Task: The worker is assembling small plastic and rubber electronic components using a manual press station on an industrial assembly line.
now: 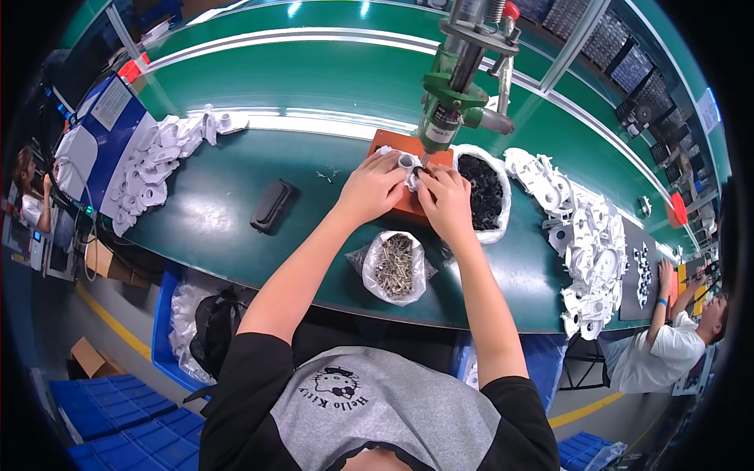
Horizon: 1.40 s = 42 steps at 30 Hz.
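Observation:
Both my hands meet at the orange base (412, 206) under a green bench press (448, 102). With its fingers curled round the left side of a white plastic part (408, 162), my left hand (369, 190) keeps it on the base. My right hand (446, 202) closes on the part's right side, its fingertips by a small dark piece. The press's thin metal tip comes down right beside those fingers, and my fingers hide much of the part. Close to my right hand stands a white bag of black plastic pieces (481, 188). Nearer me is a bag of metal screws or pins (394, 268).
White plastic parts are heaped at the left (153, 169) and at the right (593, 259). A black case (273, 206) lies left of my forearm. A blue and white machine (102, 129) stands far left. At the right, another person (667, 353) works.

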Available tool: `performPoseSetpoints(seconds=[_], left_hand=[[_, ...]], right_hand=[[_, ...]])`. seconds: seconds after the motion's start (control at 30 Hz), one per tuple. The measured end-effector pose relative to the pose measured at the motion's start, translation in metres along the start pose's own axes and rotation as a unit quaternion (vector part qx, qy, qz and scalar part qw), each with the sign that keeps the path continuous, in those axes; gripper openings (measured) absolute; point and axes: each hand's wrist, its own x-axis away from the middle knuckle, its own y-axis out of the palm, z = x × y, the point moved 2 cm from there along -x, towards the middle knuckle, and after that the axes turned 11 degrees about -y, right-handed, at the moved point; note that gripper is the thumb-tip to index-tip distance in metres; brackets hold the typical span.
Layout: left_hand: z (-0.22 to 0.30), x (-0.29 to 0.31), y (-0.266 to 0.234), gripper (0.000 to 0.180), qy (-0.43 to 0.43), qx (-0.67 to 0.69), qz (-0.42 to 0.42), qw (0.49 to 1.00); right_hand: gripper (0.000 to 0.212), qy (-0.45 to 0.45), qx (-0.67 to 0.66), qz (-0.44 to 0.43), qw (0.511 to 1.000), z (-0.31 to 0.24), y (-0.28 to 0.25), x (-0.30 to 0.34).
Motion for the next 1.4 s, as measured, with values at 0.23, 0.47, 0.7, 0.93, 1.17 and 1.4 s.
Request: performPoseSetpoints(seconds=[0.23,0.47,0.7,0.93,1.17,1.4], left_hand=[[-0.002,0.0,0.0,0.014,-0.005,-0.009,-0.008,1.0],[-0.002,0.001,0.001,0.013,-0.006,-0.003,0.003,1.0],[0.0,0.001,-0.001,0.012,-0.011,0.007,0.001,1.0],[-0.001,0.001,-0.001,0.012,-0.012,0.005,0.003,1.0],[-0.001,0.001,0.0,0.012,-0.011,0.004,0.007,1.0],[-0.001,0.001,-0.001,0.012,-0.015,0.003,0.002,1.0]], right_hand=[[0.014,-0.001,-0.098,0.0,0.995,-0.05,-0.045,0.016],[0.022,-0.043,-0.101,-0.2,0.974,-0.091,-0.041,0.051],[0.011,-0.056,-0.069,-0.17,0.981,-0.093,-0.032,0.052],[0.006,-0.062,-0.08,-0.148,0.984,-0.092,-0.032,0.051],[0.006,-0.013,-0.161,-0.128,0.979,-0.086,-0.039,0.046],[0.008,0.074,-0.294,-0.1,0.948,-0.079,-0.05,0.037]])
